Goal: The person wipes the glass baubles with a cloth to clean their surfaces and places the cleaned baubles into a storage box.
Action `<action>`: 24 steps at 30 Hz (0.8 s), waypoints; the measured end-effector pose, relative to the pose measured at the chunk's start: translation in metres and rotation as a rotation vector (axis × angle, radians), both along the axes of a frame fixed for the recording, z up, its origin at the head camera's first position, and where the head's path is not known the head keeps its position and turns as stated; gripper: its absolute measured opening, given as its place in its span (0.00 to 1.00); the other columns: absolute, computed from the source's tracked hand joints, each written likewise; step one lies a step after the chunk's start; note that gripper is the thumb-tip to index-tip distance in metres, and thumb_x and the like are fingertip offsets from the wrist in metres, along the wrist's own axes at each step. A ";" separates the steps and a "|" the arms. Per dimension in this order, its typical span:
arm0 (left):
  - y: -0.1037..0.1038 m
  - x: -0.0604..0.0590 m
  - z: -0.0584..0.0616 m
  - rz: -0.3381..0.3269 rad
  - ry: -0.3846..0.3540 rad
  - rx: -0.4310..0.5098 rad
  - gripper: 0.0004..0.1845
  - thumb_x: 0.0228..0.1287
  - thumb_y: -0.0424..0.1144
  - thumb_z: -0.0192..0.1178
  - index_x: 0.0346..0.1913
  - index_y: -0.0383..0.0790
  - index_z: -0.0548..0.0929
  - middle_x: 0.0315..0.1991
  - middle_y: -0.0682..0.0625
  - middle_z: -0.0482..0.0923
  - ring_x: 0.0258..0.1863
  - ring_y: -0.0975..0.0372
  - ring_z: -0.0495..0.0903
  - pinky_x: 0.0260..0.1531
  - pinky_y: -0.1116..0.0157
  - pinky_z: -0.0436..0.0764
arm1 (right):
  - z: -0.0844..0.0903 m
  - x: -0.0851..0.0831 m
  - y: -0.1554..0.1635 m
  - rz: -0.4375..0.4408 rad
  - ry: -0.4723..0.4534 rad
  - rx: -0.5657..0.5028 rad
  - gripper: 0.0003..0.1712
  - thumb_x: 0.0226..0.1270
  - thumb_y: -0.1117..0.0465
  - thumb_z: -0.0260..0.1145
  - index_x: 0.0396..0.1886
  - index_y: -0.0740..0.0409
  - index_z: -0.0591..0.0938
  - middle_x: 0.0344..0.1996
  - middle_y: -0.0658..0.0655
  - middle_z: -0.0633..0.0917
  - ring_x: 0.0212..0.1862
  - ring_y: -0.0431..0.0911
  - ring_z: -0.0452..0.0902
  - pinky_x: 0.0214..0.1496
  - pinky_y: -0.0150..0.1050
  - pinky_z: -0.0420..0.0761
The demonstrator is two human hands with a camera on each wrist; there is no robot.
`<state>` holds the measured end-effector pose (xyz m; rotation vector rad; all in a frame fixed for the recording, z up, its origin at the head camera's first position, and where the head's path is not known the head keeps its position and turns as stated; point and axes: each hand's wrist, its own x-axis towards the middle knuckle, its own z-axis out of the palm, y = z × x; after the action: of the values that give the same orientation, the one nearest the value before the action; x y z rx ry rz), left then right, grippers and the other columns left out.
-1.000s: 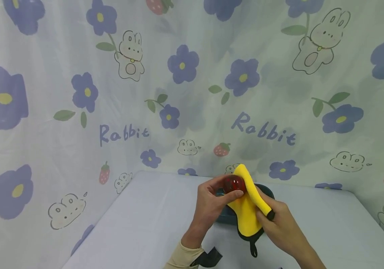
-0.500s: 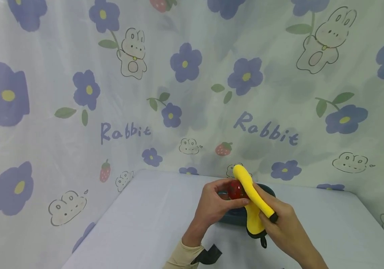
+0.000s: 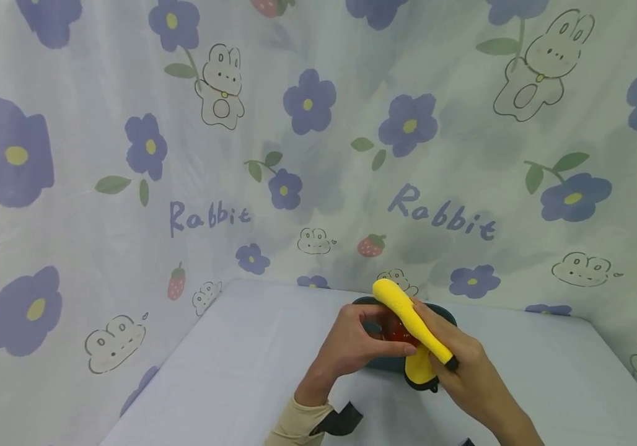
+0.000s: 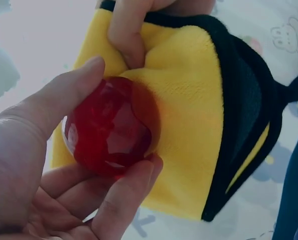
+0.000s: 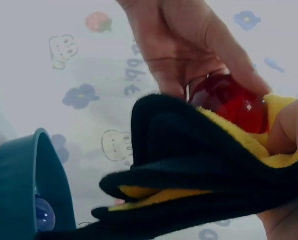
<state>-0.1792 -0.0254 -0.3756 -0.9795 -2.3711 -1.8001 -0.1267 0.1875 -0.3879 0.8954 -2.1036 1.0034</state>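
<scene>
A glossy, see-through red ball [image 4: 108, 127] is held by my left hand [image 3: 352, 341], the thumb on one side and the fingertips on the other. My right hand [image 3: 466, 368] grips a folded yellow cloth [image 3: 410, 316] with black edging and a black hanging loop. The cloth lies against the ball's right side and covers much of it in the head view. In the left wrist view, a right fingertip [image 4: 133, 52] pushes into the cloth just beside the ball. Both hands are raised over a teal basin [image 3: 377, 362].
The basin stands on a white-covered table [image 3: 251, 359], partly hidden behind the hands. Inside it, a blue see-through ball [image 5: 45, 215] shows in the right wrist view. A curtain [image 3: 318, 167] printed with flowers and rabbits hangs behind the table.
My left hand and the red ball have moved slightly right and down. The cloth has shifted farther over the ball, and its hanging end has drawn up.
</scene>
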 end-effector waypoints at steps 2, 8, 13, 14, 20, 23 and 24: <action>0.000 0.002 0.000 -0.001 0.019 -0.007 0.15 0.57 0.49 0.78 0.46 0.53 0.90 0.36 0.55 0.87 0.34 0.66 0.83 0.35 0.66 0.88 | -0.001 -0.001 0.001 -0.003 -0.017 -0.008 0.50 0.54 0.86 0.69 0.77 0.57 0.70 0.73 0.55 0.76 0.71 0.24 0.68 0.66 0.16 0.70; 0.001 0.005 0.001 -0.017 0.041 0.026 0.24 0.57 0.50 0.78 0.58 0.56 0.88 0.49 0.57 0.90 0.42 0.68 0.87 0.40 0.66 0.90 | -0.003 -0.004 0.003 -0.012 -0.075 -0.043 0.45 0.59 0.85 0.66 0.76 0.57 0.72 0.66 0.61 0.82 0.52 0.33 0.83 0.58 0.17 0.78; 0.002 0.006 0.002 -0.032 0.061 0.074 0.25 0.58 0.49 0.78 0.60 0.52 0.87 0.50 0.53 0.90 0.42 0.68 0.89 0.39 0.64 0.91 | -0.004 -0.005 0.004 -0.015 -0.084 -0.068 0.41 0.58 0.85 0.64 0.73 0.63 0.73 0.61 0.66 0.85 0.42 0.36 0.83 0.52 0.21 0.83; 0.002 0.006 0.002 -0.033 0.061 0.084 0.25 0.58 0.49 0.78 0.59 0.51 0.87 0.50 0.53 0.90 0.42 0.68 0.89 0.39 0.64 0.91 | -0.004 -0.005 0.004 -0.016 -0.086 -0.072 0.41 0.58 0.85 0.64 0.73 0.64 0.73 0.60 0.66 0.85 0.41 0.36 0.82 0.50 0.22 0.84; 0.003 0.005 0.002 -0.017 0.011 0.119 0.24 0.58 0.47 0.78 0.59 0.54 0.87 0.51 0.51 0.90 0.44 0.66 0.89 0.41 0.63 0.91 | -0.006 -0.005 0.003 -0.027 -0.138 -0.082 0.41 0.61 0.83 0.63 0.75 0.64 0.71 0.58 0.66 0.86 0.38 0.37 0.80 0.47 0.26 0.87; 0.003 0.005 0.002 -0.003 -0.004 0.134 0.24 0.58 0.48 0.77 0.59 0.56 0.88 0.51 0.51 0.90 0.44 0.65 0.89 0.41 0.63 0.91 | -0.006 -0.004 0.003 -0.033 -0.160 -0.085 0.40 0.62 0.82 0.64 0.75 0.65 0.70 0.56 0.65 0.86 0.38 0.36 0.80 0.48 0.26 0.86; 0.004 0.005 0.002 -0.001 -0.007 0.141 0.24 0.58 0.48 0.77 0.59 0.56 0.88 0.51 0.50 0.90 0.44 0.64 0.89 0.41 0.63 0.91 | -0.006 -0.004 0.003 -0.034 -0.165 -0.086 0.40 0.62 0.82 0.64 0.75 0.66 0.70 0.55 0.64 0.87 0.38 0.36 0.80 0.47 0.26 0.87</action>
<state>-0.1743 -0.0216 -0.3740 -0.9599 -2.2114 -1.9423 -0.1304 0.1909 -0.3943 0.7548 -2.1844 1.1761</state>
